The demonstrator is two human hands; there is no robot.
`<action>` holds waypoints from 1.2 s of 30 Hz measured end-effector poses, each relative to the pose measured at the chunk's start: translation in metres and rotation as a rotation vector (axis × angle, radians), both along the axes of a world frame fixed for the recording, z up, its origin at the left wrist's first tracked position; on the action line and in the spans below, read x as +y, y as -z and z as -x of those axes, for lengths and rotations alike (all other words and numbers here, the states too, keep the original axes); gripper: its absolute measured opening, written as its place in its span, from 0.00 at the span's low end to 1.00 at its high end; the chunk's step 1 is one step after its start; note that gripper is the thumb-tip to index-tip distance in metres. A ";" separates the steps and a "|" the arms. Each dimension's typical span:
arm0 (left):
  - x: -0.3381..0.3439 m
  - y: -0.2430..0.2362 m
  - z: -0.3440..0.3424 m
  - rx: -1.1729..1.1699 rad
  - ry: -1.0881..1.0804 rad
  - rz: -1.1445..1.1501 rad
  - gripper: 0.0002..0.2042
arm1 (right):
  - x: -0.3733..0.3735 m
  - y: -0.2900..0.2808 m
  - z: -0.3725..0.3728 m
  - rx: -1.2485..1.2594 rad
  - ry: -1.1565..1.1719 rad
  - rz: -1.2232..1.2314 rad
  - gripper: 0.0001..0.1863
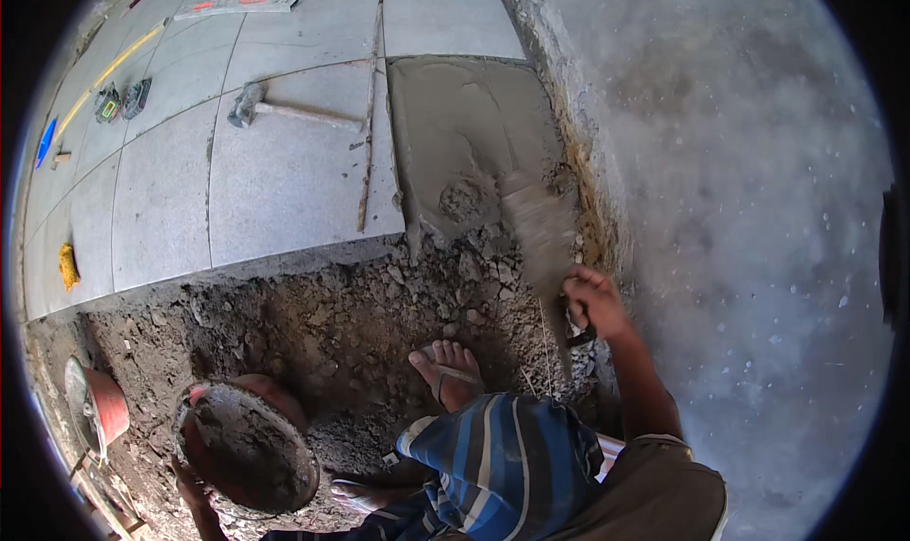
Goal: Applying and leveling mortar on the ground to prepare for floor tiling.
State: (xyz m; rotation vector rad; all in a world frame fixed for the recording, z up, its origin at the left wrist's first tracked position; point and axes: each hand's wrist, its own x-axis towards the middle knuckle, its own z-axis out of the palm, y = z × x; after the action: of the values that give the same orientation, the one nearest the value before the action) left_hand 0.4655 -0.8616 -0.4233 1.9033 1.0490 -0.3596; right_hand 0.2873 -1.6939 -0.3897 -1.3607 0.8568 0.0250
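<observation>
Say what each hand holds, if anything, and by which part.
The right hand holds a motion-blurred trowel, apparently by its handle. The left hand is at the rim of the reddish bucket; whether its grip is closed cannot be told.

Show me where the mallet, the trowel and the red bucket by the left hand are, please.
Mallet (pixel 305 115): head view, on its handle.
Trowel (pixel 543 226): head view, on its motion-blurred grey blade.
Red bucket (pixel 273 395): head view, on its outer wall.
</observation>
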 end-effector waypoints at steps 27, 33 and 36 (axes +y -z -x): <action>0.043 0.027 -0.015 0.063 0.104 -0.037 0.41 | -0.084 0.094 -0.058 0.193 -0.089 0.963 0.17; 0.044 0.027 -0.015 0.086 0.114 -0.051 0.41 | -0.066 0.079 -0.030 0.276 -0.164 1.024 0.19; 0.042 0.034 -0.018 0.084 0.107 -0.057 0.41 | -0.051 0.066 -0.009 0.286 -0.135 1.045 0.19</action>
State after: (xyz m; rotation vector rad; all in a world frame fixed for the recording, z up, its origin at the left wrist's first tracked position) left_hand 0.4839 -0.8201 -0.4570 2.0149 1.0239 -0.4788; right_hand 0.2965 -1.7444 -0.4557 -2.4354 1.0652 -0.1473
